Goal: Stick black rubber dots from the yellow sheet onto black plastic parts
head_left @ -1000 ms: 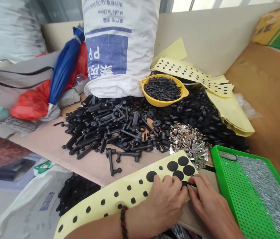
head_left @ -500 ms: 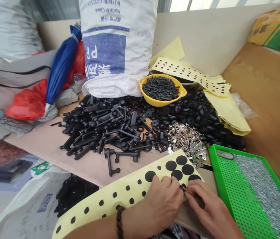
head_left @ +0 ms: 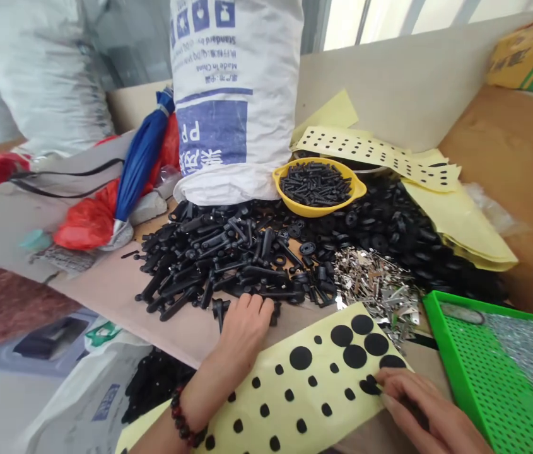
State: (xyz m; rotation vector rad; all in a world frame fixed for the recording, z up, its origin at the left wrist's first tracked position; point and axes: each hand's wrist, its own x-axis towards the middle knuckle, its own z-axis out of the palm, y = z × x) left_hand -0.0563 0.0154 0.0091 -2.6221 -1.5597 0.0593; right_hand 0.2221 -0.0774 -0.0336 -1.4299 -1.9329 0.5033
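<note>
Only got the head cam here, so: the left hand (head_left: 245, 328), the one with the beaded bracelet (head_left: 183, 413), is palm-down at the front edge of a heap of black arm-shaped parts (head_left: 209, 243), fingers draped over a part or two; can't tell if it's actually gripping anything. The right hand (head_left: 431, 407) is on the yellow sheet (head_left: 311, 403), thumb and forefinger pinched on the edge of a black dot (head_left: 369, 384), down near the sheet's right end, just below the bunch of bigger black circles (head_left: 354, 356). Sheet's lying slantwise in front of the heap, partly under the left forearm. Shiny metal bits (head_left: 374, 284) sit just past its far corner, and a green tray (head_left: 450, 356) is off to the right.
</note>
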